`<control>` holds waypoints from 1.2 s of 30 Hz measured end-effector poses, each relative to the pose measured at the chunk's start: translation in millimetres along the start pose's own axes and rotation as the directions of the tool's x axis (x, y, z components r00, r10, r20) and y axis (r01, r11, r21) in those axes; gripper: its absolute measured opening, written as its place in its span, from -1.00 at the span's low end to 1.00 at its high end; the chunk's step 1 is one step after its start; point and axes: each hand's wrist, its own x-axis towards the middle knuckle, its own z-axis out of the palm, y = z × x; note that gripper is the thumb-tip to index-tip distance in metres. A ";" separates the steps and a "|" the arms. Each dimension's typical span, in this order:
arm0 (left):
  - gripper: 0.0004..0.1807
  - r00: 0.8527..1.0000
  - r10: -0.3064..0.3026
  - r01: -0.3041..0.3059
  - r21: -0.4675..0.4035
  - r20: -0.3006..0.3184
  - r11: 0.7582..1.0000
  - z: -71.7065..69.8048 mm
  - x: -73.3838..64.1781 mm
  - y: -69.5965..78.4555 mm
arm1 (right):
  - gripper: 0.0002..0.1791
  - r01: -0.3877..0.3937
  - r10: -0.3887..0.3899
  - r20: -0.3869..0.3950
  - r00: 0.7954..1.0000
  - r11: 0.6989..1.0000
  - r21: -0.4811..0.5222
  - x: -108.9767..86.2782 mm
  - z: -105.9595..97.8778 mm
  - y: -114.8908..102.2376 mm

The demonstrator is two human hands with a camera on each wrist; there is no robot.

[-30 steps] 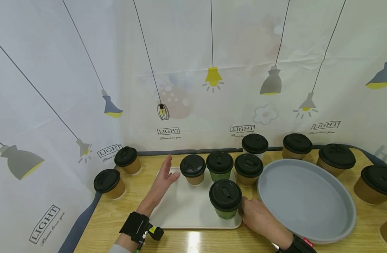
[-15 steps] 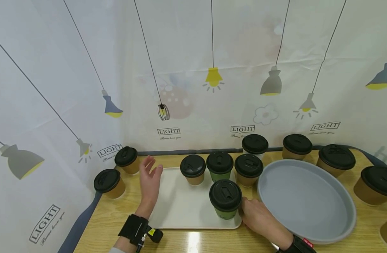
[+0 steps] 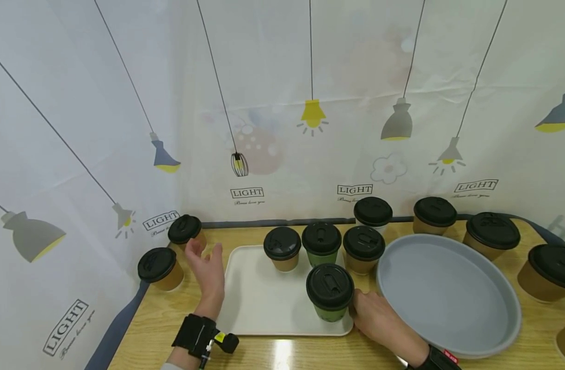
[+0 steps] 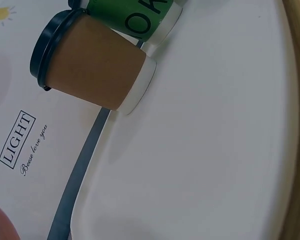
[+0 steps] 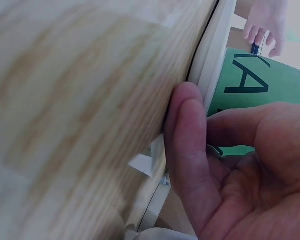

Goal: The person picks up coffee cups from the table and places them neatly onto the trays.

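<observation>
My left hand (image 3: 207, 270) is raised beside the cream tray's left edge, fingers loosely bent, holding nothing. It overlaps a brown paper coffee cup (image 3: 185, 229) with a black lid at the back left. My right hand (image 3: 377, 316) is at the right edge of the tray (image 3: 259, 308); in the right wrist view its thumb and fingers (image 5: 187, 135) pinch the rim. Close to that hand, a green lidded cup (image 3: 330, 293) stands upright on the tray. Behind it on the tray are a brown cup (image 3: 282, 249) and another green cup (image 3: 321, 244).
Another brown cup (image 3: 161, 270) stands at the left table edge. A large round grey tray (image 3: 449, 293) lies to the right, with several lidded cups around it, including a brown cup (image 3: 363, 249) between the trays. A printed curtain (image 3: 282, 128) hangs behind the wooden table (image 3: 255, 354).
My left hand has moved left from over the tray toward the back-left brown cup, its fingers bending more. The right hand stays at the tray's edge; the cups have not moved.
</observation>
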 end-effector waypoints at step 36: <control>0.28 0.950 -0.192 0.203 0.020 -0.245 0.979 7.5 55.3 -24.0 | -0.84 0.001 -0.002 0.042 0.999 0.999 0.032 0.1 0.2 2.0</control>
